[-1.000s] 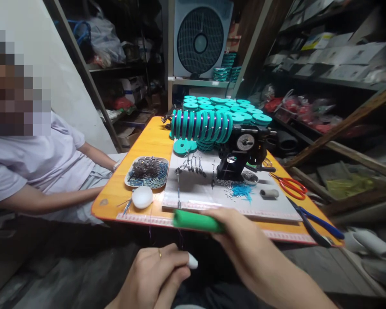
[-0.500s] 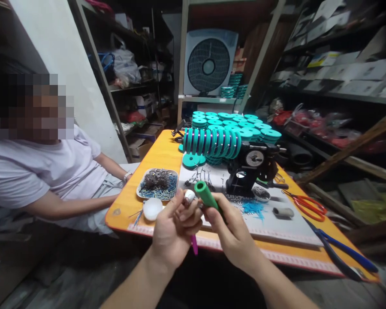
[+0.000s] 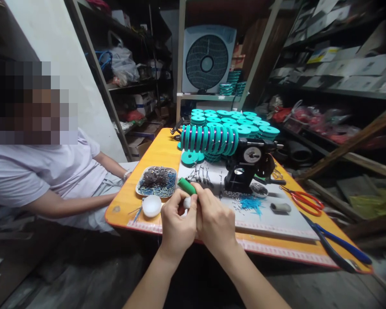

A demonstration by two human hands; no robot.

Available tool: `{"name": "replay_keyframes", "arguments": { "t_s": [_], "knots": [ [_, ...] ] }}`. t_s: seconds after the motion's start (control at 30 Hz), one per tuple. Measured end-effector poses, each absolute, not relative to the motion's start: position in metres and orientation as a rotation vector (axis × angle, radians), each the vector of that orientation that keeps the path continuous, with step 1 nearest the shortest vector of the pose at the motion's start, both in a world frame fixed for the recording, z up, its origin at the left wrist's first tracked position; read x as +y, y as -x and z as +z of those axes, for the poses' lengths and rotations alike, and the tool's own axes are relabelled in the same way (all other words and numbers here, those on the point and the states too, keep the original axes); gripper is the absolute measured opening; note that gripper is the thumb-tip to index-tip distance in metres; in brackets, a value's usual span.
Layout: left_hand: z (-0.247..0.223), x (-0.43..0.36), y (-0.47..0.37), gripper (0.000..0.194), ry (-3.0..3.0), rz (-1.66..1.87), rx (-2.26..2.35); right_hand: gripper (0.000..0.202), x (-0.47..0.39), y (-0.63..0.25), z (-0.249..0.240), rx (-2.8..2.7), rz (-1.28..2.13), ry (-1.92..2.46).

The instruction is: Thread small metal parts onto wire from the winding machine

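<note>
My left hand (image 3: 179,223) is closed near the table's front edge, with a small white piece (image 3: 187,202) between thumb and fingers. Pressed against it, my right hand (image 3: 215,219) is wrapped round a green tube (image 3: 186,186), whose end points up and left. The fingers hide where the two pieces meet. A white cup (image 3: 152,206) stands left of my hands, and behind it is a tray (image 3: 137,189) of small metal and blue parts. Teal spools (image 3: 209,139) sit in a row on a black machine (image 3: 239,176) beyond my hands.
Blue bits (image 3: 251,204), a grey tube (image 3: 280,207), red-handled scissors (image 3: 307,202) and blue-handled pliers (image 3: 344,246) lie to the right. Stacked teal discs (image 3: 244,120) stand behind the machine. A person (image 3: 51,171) sits at the left. A box fan (image 3: 207,60) stands at the back.
My hands have come together. The green tube has tilted over to the left and moved toward the left hand. The pink item below my left hand is no longer visible.
</note>
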State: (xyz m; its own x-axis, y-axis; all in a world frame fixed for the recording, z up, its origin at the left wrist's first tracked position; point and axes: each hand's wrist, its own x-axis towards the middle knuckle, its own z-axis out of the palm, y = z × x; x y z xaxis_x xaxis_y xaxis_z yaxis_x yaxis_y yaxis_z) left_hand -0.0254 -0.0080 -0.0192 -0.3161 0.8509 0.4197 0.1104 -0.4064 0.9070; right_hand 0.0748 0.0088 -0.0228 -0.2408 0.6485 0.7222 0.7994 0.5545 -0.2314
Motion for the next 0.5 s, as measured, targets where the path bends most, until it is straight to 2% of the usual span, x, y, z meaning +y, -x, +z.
{"name": "replay_keyframes", "arguments": {
  "t_s": [0.23, 0.3, 0.43, 0.5],
  "knots": [
    [-0.02, -0.019, 0.028, 0.031, -1.274, 1.737, 1.218, 0.034, 0.0, -0.079, -0.02, -2.01, 0.026, 1.108],
    [-0.015, -0.03, 0.033, 0.027, -1.239, 1.699, 1.135, 0.029, -0.008, -0.088, -0.011, -2.023, 0.344, 1.003],
    [-0.011, -0.057, 0.042, 0.018, -1.251, 1.638, 0.907, 0.029, -0.021, -0.107, 0.005, -1.803, 1.283, 0.734],
    [-0.013, -0.067, 0.044, 0.01, -1.382, 1.631, 0.912, 0.031, -0.025, -0.113, 0.008, -1.755, 1.383, 0.695]
  ]
}}
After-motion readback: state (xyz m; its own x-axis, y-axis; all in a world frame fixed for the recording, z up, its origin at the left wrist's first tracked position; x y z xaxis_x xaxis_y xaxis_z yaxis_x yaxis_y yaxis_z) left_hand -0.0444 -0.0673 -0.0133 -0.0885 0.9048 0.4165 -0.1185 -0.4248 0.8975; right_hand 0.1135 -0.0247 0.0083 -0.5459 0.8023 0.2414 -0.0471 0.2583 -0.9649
